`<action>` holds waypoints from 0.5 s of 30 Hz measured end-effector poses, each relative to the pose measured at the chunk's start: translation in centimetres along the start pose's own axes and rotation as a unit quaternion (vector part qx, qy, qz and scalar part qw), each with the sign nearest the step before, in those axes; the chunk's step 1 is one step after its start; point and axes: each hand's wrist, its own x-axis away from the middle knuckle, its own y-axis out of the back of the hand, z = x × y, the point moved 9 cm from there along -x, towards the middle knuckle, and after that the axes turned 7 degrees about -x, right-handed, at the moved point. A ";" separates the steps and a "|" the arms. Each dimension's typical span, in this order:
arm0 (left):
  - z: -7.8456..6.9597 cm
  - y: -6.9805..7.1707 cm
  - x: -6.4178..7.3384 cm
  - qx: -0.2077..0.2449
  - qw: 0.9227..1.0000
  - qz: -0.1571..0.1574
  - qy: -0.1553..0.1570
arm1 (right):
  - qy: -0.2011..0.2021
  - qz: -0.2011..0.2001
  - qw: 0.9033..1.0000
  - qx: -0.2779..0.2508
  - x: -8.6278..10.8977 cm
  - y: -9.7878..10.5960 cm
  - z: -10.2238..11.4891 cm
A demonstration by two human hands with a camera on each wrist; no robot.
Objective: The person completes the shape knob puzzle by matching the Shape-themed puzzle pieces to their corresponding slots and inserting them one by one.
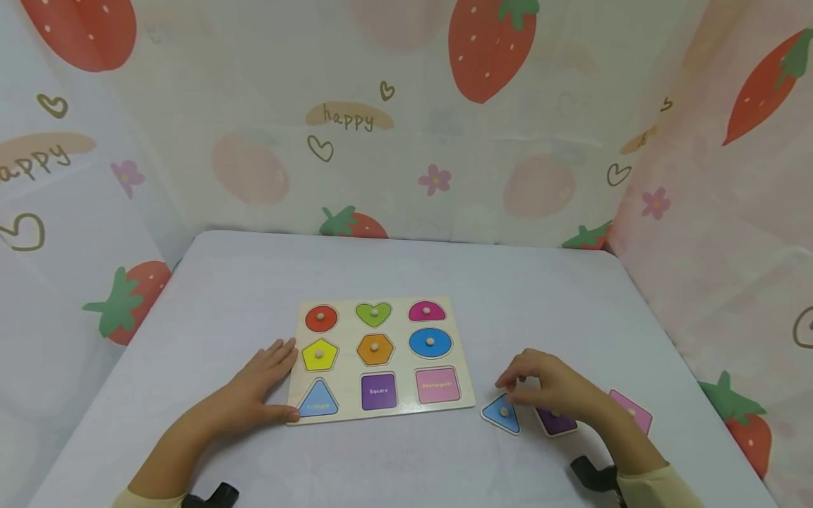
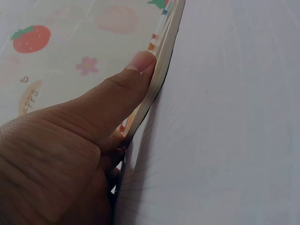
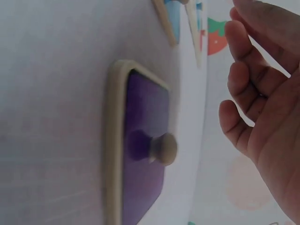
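Observation:
A wooden shape puzzle board (image 1: pixel 406 415) lies flat on the table. My left hand (image 1: pixel 262 384) rests along its left edge, fingers fairly straight, thumb on the near left corner; the left wrist view shows that thumb (image 2: pixel 124 84) against the board's side. Above the loose pieces to the right hovers my right hand (image 1: pixel 549 381), fingers loosely bent and holding nothing. Just below its fingertips is a blue triangle piece (image 1: pixel 495 416) with a wooden knob. A purple square piece (image 1: pixel 559 423), partly hidden by the hand, shows its knob (image 3: pixel 165 149) in the right wrist view.
A pink rectangle piece (image 1: pixel 640 413) lies beyond the right wrist, partly covered. Knobbed pieces, such as the orange hexagon (image 1: pixel 375 358), fill the board's upper two rows. Its bottom row shows bare printed recesses, including the square (image 1: pixel 378 401). Strawberry-patterned cloth (image 1: pixel 406 176) surrounds the white table.

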 end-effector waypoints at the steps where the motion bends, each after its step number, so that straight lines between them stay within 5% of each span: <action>1: 0.0 0.0 0.0 0.001 1.000 0.000 -0.001 | 0.001 0.002 1.000 -0.007 0.1 -0.1 0.0; 15: -0.2 0.3 0.1 0.007 1.000 -0.003 -0.013 | -0.028 0.062 0.997 -0.027 0.2 -2.5 -1.2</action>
